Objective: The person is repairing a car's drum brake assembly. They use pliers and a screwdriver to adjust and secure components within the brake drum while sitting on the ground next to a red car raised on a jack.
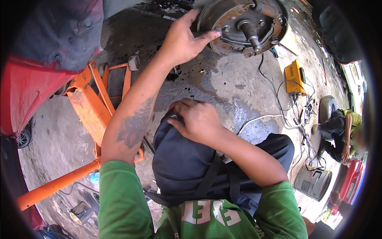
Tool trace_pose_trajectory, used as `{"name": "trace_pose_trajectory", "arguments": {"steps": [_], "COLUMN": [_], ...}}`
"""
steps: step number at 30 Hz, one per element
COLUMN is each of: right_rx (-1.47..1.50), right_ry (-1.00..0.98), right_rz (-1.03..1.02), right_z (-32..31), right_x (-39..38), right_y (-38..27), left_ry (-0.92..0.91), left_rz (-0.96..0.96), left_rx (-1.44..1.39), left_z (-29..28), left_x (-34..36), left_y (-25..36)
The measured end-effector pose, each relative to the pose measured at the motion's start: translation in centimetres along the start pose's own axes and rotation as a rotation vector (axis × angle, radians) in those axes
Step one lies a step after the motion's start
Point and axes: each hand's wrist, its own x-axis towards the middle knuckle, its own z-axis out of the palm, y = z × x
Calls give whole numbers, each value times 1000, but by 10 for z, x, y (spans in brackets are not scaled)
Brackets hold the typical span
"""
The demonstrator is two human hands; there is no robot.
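Note:
At the top of the head view is a rusty drum brake assembly [248,30], with a round backing plate, curved shoes, a coil spring and a central spindle. My left hand [183,40] grips its left edge; the thumb lies on the shoe side, and the other fingers partly hide behind the rim. My right hand [199,121] rests on my bent knee [179,159], its fingers curled. A tiny shiny spot shows by the thumb, too small to name.
An orange floor jack [89,111] stands at left beside a red car panel [36,91]. On the right lie a yellow box [294,77] with tangled cables, a bucket [312,183] and a tyre [327,108]. Another person [338,131] crouches there. Wet stains mark the concrete.

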Motion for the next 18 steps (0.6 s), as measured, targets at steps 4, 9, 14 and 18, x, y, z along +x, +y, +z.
{"name": "trace_pose_trajectory", "arguments": {"steps": [4, 9, 14, 18], "right_rx": [-205, -12, 6, 773], "right_ry": [-123, -90, 72, 149], "right_rz": [-96, -45, -98, 512], "right_z": [17, 18, 1, -42], "right_x": [20, 11, 11, 37], "right_y": [-6, 14, 23, 71], "left_ry": [-6, -33, -60, -69], "left_rz": [-7, -59, -119, -214], "left_rx": [33, -127, -195, -234], "left_z": [0, 4, 3, 2], "left_x": [0, 0, 0, 1], "left_y": [-1, -2, 2, -1]}}
